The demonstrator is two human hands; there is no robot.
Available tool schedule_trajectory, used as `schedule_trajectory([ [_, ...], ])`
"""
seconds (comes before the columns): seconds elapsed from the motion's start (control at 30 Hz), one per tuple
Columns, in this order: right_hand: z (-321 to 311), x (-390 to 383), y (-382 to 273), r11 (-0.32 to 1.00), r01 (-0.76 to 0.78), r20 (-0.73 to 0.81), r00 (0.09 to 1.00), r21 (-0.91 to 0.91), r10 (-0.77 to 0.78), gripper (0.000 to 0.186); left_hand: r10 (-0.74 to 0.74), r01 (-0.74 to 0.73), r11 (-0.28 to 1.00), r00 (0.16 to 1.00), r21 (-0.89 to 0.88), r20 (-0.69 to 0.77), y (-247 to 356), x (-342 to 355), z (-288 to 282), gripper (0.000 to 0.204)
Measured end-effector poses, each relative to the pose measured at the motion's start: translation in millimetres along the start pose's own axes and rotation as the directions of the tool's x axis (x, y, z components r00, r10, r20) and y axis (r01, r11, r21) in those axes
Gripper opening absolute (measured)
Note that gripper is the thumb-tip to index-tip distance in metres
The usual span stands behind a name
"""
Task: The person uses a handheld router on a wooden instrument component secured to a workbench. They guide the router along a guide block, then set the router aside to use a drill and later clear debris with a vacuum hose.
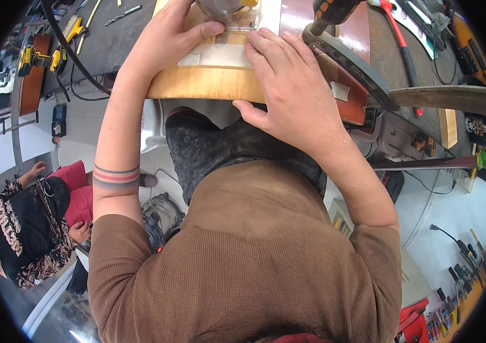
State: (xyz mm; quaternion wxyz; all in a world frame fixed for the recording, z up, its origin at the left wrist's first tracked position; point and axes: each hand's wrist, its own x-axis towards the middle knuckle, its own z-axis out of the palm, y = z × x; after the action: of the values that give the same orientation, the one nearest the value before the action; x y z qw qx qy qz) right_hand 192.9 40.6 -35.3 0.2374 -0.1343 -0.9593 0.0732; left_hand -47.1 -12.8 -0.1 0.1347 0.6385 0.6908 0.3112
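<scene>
A pale wooden board (209, 83) with a curved near edge lies in front of me, with whitish strips (220, 59) across its top. On it, at the upper edge of the view, stands a tool with a clear plastic base (242, 24) and some yellow parts; its upper portion is cut off. My left hand (169, 31) is closed at the tool's left side, thumb against the clear base, its other fingers mostly out of sight. My right hand (291, 83) lies flat on the board's right part, fingers stretched toward the base, thumb at the near edge.
A bar clamp (357, 66) with a black-and-orange handle (334, 10) stands close to my right hand. Farther right lie a red-and-black tool (403, 46) and a long metal blade (448, 97). A black cable (63, 43) hangs at left. Another person (37, 223) sits at lower left.
</scene>
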Motion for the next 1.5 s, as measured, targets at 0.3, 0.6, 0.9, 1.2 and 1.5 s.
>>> schedule_trajectory([
  [0.3, 3, 5, 2, 0.998, 0.014, 0.011, 1.0, 0.062, -0.015, 0.071, -0.056, 0.056, 0.998, 0.998, -0.022, 0.026, -4, 1, -1, 0.067],
  [0.6, 1, 1, 0, 0.994, 0.041, 0.0, 0.999, 0.098, -0.041, 0.066, -0.028, 0.028, 1.0, 1.0, 0.007, -0.006, -5, -9, -2, 0.067],
  [0.9, -1, 0, -1, 0.992, 0.024, -0.022, 1.0, 0.127, -0.021, 0.063, -0.062, 0.062, 0.998, 0.998, -0.001, 0.022, 6, -11, -2, 0.066],
  [1.2, 0, 2, -1, 0.995, 0.0, -0.008, 1.0, 0.101, 0.001, 0.065, -0.103, 0.103, 0.994, 0.994, -0.029, 0.024, 5, -5, -1, 0.066],
  [1.5, 1, -1, 0, 0.999, 0.02, -0.02, 1.0, 0.041, -0.019, 0.068, -0.028, 0.028, 1.0, 1.0, 0.006, -0.001, 0, -4, 2, 0.067],
])
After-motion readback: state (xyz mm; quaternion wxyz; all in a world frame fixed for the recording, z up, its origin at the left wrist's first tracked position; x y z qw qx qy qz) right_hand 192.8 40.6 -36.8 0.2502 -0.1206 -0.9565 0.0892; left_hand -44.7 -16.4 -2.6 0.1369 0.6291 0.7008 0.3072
